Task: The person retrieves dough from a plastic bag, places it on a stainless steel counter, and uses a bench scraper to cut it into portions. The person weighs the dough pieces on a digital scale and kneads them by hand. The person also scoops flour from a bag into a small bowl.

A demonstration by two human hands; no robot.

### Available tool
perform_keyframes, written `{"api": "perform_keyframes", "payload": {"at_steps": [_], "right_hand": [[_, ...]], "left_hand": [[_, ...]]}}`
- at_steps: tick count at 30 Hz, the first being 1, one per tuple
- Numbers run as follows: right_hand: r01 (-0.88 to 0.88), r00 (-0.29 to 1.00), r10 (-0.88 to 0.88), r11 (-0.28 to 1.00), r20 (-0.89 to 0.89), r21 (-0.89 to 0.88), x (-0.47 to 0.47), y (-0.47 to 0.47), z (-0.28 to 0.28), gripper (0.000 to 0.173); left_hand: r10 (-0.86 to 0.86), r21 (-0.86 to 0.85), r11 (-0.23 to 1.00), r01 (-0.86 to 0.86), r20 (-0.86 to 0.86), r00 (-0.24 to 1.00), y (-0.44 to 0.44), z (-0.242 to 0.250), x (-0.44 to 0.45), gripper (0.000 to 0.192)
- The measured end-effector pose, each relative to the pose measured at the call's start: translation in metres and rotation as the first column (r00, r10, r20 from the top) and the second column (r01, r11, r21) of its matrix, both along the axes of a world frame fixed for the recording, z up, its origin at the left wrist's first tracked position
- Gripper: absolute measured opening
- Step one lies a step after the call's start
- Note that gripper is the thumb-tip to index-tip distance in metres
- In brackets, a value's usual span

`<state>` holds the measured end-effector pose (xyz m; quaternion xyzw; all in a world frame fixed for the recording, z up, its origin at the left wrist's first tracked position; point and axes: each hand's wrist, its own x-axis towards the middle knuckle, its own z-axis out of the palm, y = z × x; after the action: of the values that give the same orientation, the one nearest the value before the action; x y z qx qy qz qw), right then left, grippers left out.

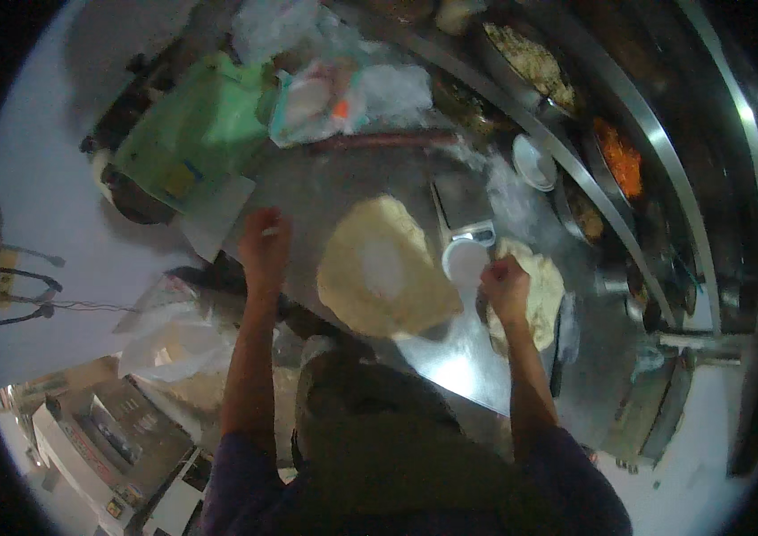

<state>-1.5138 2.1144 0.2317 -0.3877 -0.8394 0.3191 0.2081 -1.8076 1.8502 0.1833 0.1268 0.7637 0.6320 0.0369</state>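
A wide, flat sheet of pale yellow dough (342,285) lies on the metal worktop (298,181), with a white patch (381,266) near its middle. My left hand (265,244) hovers to the left of the sheet with fingers curled; something small and whitish shows at it, too blurred to name. To the right, my right hand (505,285) is over the edge of a small white bowl (465,258), fingers bunched together. Whether it pinches anything is hidden. A thick lump of dough (543,291) rests beneath and beside my right wrist.
A flat device with a metal edge (473,233), perhaps a scale, sits behind the bowl. Food pans with orange shreds (620,157) and pale chopped food (533,63) line the right. A green bag (198,127) and plastic packs (315,100) lie at the back left, near a dark red rod (392,139).
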Motion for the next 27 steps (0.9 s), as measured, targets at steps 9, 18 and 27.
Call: {"api": "perform_keyframes", "payload": {"at_steps": [9, 18, 27], "right_hand": [[-0.334, 0.901, 0.404, 0.879, -0.159, 0.341, -0.249, 0.001, 0.095, 0.024], [-0.609, 0.788, 0.408, 0.63, 0.462, 0.482, -0.417, -0.02, 0.043, 0.025], [-0.678, 0.681, 0.412, 0.667, 0.605, 0.309, -0.459, -0.015, 0.046, 0.02]], "left_hand": [[-0.066, -0.114, 0.993, 0.009, -0.515, 0.855, 0.07, 0.076, -0.119, 0.026], [-0.082, -0.127, 0.991, 0.046, -0.289, 0.954, 0.072, 0.062, -0.173, 0.017], [-0.172, 0.007, 0.984, 0.176, -0.169, 0.97, 0.069, 0.07, -0.171, 0.018]]}}
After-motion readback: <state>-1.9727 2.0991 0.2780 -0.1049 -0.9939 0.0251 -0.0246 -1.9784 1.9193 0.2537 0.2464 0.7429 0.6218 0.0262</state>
